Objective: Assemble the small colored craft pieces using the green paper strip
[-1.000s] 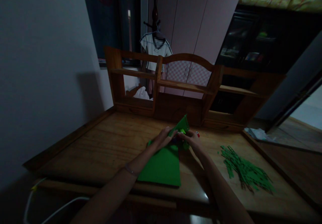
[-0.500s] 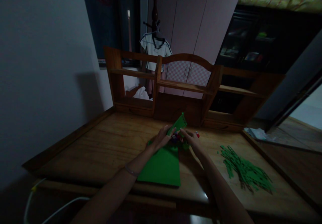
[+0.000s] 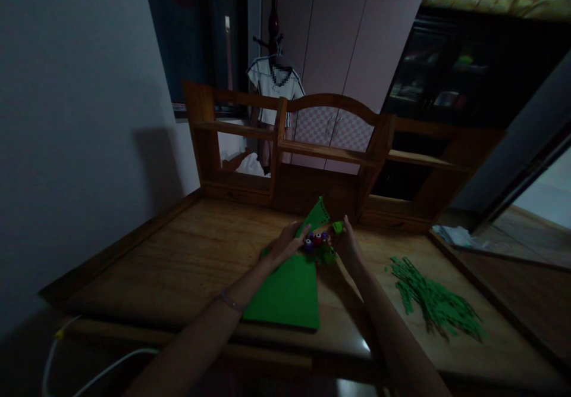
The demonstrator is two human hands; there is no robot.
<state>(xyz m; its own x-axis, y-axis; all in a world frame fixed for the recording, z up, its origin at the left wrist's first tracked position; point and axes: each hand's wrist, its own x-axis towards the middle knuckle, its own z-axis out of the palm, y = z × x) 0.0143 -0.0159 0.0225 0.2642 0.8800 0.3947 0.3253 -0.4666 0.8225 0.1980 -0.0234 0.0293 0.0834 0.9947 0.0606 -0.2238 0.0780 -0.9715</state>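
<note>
My left hand (image 3: 285, 247) grips a green perforated panel (image 3: 318, 213) that stands tilted up from the desk. Beneath that wrist lies a flat green board (image 3: 285, 294). Beside the left fingertips is a cluster of small round toys with eye-like spots, among them a purple toy (image 3: 308, 244), a red toy (image 3: 317, 239) and a green toy (image 3: 329, 256). My right hand (image 3: 350, 247) is just right of the cluster, its fingers closed around a small bright green toy (image 3: 338, 227). The exact shape of that piece is too small and dark to make out.
A loose pile of green strips (image 3: 435, 302) lies on the right of the wooden desk (image 3: 178, 254). A wooden shelf unit (image 3: 325, 154) runs along the desk's back edge. A white cable (image 3: 120, 358) hangs at the front left.
My right hand has drawn back slightly from the cluster and turned, with the small green toy now showing at its fingers. More of the toys are uncovered. My left hand stays in place.
</note>
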